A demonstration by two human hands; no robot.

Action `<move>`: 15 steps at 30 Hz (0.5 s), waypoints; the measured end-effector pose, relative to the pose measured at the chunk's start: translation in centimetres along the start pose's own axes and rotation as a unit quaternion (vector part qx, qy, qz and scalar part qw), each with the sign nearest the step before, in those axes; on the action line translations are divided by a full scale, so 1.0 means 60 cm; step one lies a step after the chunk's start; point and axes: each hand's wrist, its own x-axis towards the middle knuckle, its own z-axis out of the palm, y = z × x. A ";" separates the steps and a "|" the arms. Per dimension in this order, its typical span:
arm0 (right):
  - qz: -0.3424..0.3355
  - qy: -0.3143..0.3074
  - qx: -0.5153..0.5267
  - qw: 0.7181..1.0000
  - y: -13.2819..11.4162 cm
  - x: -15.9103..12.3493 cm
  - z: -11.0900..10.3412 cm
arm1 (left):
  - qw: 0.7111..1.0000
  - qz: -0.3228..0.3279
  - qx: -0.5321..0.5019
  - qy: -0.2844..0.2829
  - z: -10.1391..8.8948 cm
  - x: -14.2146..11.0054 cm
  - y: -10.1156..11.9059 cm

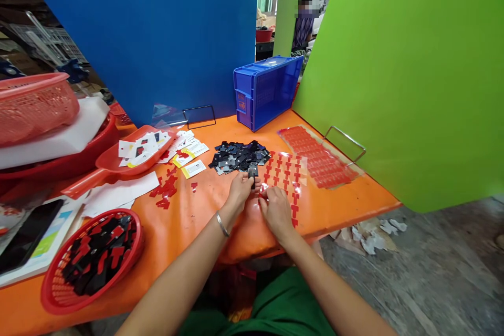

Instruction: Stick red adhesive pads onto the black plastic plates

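Observation:
My left hand (241, 191) holds a small flat black piece (252, 180) upright between thumb and fingers, just in front of a heap of similar black pieces (238, 155). Close beside it, my right hand (279, 212) is closed in a pinch at the left edge of a clear sheet (302, 168) carrying rows of red T-shaped pieces (287, 174). Some red shows by its fingertips, but what they grip is too small to make out. Part of the sheet lies hidden under the right hand.
A red basket (136, 252) of black and red pieces stands left, near a red scoop (108, 160) with printed cards. Loose red pieces (167, 189) lie nearby. Behind are a blue crate (271, 89) and another red-patterned sheet (315, 155). Blue and green panels border the orange table.

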 end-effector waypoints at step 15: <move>-0.117 0.057 0.153 0.980 -0.029 -0.080 -0.049 | 0.999 -0.002 0.029 -0.022 0.012 0.045 -0.025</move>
